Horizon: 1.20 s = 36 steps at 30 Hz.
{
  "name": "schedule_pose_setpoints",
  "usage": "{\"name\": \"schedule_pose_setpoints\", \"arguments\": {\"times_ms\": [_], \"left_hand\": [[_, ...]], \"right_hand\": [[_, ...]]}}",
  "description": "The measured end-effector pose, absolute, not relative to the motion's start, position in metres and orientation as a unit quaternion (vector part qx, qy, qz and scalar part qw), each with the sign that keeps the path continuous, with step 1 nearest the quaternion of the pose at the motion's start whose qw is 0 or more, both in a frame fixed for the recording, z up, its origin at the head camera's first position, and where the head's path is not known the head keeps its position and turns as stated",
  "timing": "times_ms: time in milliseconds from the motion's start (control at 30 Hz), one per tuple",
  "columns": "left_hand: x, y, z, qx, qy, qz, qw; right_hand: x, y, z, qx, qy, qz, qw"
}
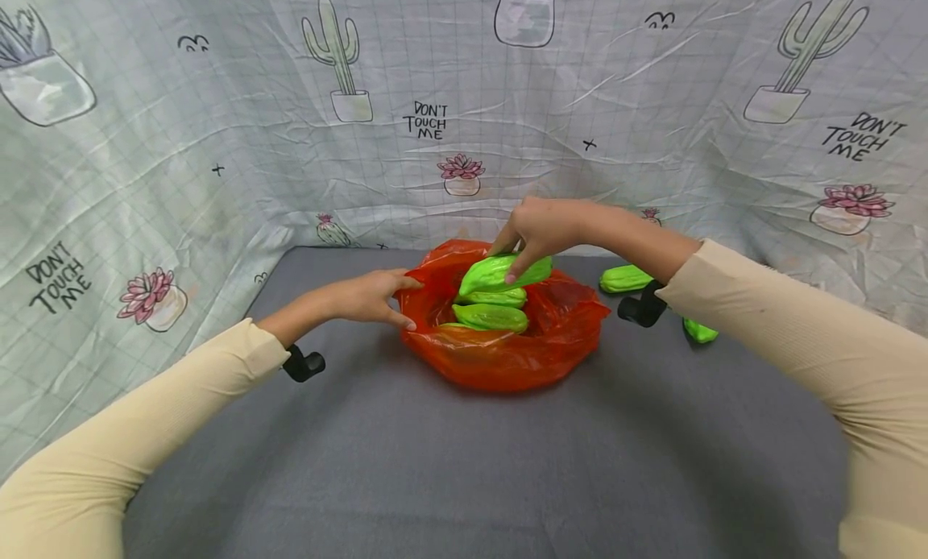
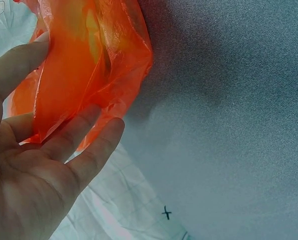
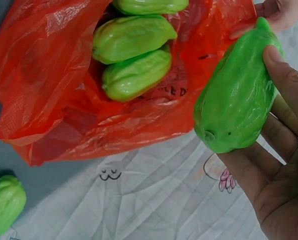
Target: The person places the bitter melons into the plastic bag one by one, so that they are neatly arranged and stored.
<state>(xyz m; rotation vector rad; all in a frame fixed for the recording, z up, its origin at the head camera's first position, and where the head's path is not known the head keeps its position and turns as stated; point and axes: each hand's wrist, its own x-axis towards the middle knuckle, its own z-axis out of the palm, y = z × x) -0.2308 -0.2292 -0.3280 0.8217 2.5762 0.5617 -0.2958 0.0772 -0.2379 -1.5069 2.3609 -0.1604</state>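
In the head view a red plastic bag (image 1: pixel 500 362) lies wide open on the grey table, with several green ridged gourds (image 1: pixel 493 317) inside. Over its mouth, my right hand (image 1: pixel 540 227) grips another green ridged gourd (image 1: pixel 500 275). The right wrist view shows that gourd (image 3: pixel 236 95) between the thumb and fingers, its pointed end up. My left hand (image 1: pixel 366 297) holds the bag's left rim. In the left wrist view the thin plastic (image 2: pixel 69 75) runs between thumb and fingers, and the outer fingers (image 2: pixel 96 155) are stretched out.
To the right of the bag, one loose gourd (image 1: pixel 625 279) lies on the table (image 1: pixel 464 470) and another (image 1: pixel 699 331) shows partly behind the right forearm. A printed cloth (image 1: pixel 464 76) hangs behind and beside the table. Black wrist cameras (image 1: pixel 303 366) stick out below both wrists.
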Motion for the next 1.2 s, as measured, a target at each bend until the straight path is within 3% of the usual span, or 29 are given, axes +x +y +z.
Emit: {"name": "schedule_pose_setpoints", "arguments": {"times_ms": [1200], "left_hand": [[-0.229,-0.229,-0.332,0.292,0.917,0.196,0.188]], "right_hand": [[-0.307,0.053,-0.267,-0.510,0.838,-0.043,0.188]]}}
